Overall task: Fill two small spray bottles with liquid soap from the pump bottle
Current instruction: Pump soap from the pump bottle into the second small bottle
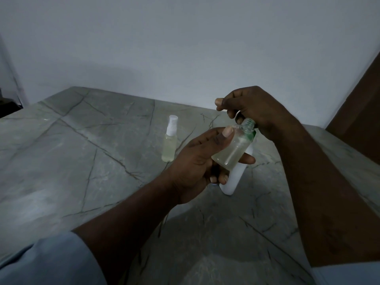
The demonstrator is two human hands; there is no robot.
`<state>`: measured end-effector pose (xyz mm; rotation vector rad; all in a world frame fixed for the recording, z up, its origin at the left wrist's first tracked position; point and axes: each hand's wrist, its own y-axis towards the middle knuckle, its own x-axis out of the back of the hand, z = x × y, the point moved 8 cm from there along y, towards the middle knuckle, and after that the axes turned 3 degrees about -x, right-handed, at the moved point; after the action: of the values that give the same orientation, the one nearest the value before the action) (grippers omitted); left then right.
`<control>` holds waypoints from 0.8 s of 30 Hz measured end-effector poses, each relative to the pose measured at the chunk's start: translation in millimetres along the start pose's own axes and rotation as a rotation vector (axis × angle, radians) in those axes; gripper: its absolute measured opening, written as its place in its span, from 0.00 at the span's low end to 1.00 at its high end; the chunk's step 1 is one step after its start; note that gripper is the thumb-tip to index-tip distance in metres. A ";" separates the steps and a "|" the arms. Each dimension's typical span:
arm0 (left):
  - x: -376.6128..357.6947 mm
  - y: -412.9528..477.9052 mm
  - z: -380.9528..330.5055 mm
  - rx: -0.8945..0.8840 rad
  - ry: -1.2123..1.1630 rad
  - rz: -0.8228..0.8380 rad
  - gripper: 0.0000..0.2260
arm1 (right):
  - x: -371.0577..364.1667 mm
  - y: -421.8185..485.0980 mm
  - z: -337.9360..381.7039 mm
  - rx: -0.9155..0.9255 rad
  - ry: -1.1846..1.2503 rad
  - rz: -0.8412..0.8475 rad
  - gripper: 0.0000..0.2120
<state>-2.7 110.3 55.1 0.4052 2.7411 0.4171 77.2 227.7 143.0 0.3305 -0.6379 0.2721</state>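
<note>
My pale blue sleeve (41, 262) lies lowest in the head view, and both bare forearms reach forward from it over the grey veined counter (82, 161).

I take the white pump bottle (234, 182) as my marker. It stands on the counter, and its lower body shows under my fingers. My left grip (197, 159) is wrapped round the open spray bottle (234, 149), which I hold tilted just in front of the pump bottle with its bare threaded neck pointing up toward the pump's top. Pale yellowish soap fills only its lower part. My right grip (253, 108) is curled over the top of the pump bottle. The pump head is mostly hidden beneath it, so I cannot tell where the spout sits relative to the neck.

The capped spray bottle (169, 140) stands upright to the left of the pump bottle, near but apart. It looks largely full, so I judge I am partway through filling the second one.

The next move calls for the neck held steady under the spout and slow presses. A narrow mouth and thick soap could easily mean a smear down the outside.

Behind the pump bottle the counter ends at the wall (185, 48), and a brown panel (359, 110) closes in to the right. The widest open counter is to the left, beyond the capped bottle.
</note>
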 end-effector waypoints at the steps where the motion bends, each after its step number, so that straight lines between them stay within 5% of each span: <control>1: 0.7 0.0 0.5 0.003 -0.002 -0.002 0.19 | -2.2 0.9 -1.8 -0.010 0.002 0.015 0.12; 24: 3.3 -0.4 4.1 0.005 -0.014 0.016 0.19 | -8.8 0.6 -4.6 -0.052 -0.016 0.055 0.12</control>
<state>-4.3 111.9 50.4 0.4299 2.7279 0.4098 72.6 228.7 134.2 0.2661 -0.6695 0.3048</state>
